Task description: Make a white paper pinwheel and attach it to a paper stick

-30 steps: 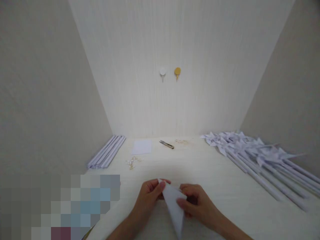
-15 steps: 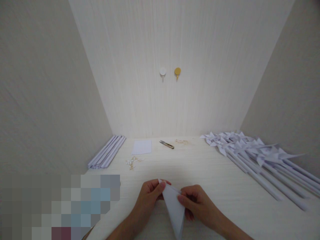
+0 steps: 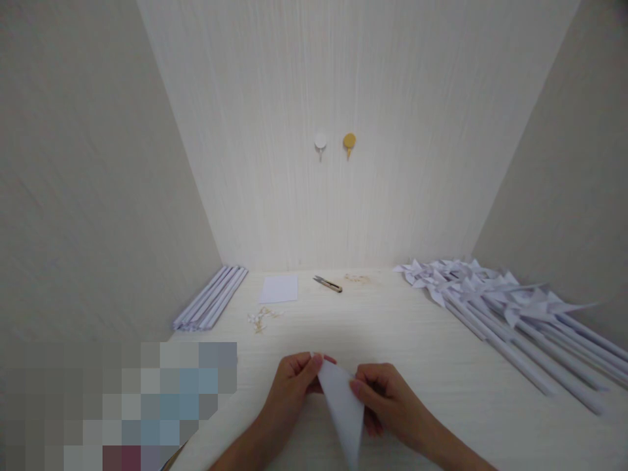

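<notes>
A white sheet of paper [image 3: 341,402], folded into a triangle, is held up between my two hands over the near part of the table. The thumb and fingers of my left hand [image 3: 298,378] pinch its upper left corner. On the other side, my right hand [image 3: 380,396] grips the right edge, thumb on the front face. The triangle's lowest point hangs toward the bottom of the picture. Fingers behind the paper are partly hidden.
Rolled paper sticks [image 3: 210,297] lie at the left wall. Nearby are a square paper stack [image 3: 279,288], cotton swab pieces [image 3: 262,318], thread snips [image 3: 328,284] and small thin scraps [image 3: 357,279]. Paper pinwheels on sticks [image 3: 490,301] are piled right. Two hooks [image 3: 348,140] hang on the back wall.
Both hands keep their grip on the folded paper and stay almost in place. The triangle's two layers, slightly apart before, now look closer together.
</notes>
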A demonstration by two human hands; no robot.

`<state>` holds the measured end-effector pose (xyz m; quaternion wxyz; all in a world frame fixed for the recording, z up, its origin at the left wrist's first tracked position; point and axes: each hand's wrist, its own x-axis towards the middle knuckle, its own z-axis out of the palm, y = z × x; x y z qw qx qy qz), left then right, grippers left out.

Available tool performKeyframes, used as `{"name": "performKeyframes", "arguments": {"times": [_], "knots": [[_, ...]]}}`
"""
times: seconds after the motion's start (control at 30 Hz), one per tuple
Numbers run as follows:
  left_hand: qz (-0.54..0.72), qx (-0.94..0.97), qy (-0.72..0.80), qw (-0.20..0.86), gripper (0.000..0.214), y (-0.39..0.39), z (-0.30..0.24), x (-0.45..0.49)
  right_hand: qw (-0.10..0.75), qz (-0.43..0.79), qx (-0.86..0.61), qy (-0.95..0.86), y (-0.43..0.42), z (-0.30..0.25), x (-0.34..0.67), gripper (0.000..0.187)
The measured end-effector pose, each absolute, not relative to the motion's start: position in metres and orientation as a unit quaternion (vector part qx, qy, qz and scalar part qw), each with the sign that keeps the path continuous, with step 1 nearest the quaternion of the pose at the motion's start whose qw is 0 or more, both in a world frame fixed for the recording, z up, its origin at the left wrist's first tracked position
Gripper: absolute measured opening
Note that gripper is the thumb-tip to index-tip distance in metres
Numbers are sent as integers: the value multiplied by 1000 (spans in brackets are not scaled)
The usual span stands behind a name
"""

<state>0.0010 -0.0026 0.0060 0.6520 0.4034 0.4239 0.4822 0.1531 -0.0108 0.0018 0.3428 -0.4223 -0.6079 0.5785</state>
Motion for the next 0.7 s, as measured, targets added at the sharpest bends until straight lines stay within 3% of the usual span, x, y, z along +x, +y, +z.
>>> {"name": "performKeyframes", "arguments": {"times": [0.7], "knots": [[506,388,400,658,26,-4,9,-1,336,585,-407,-616,-11,1,154,38]]}}
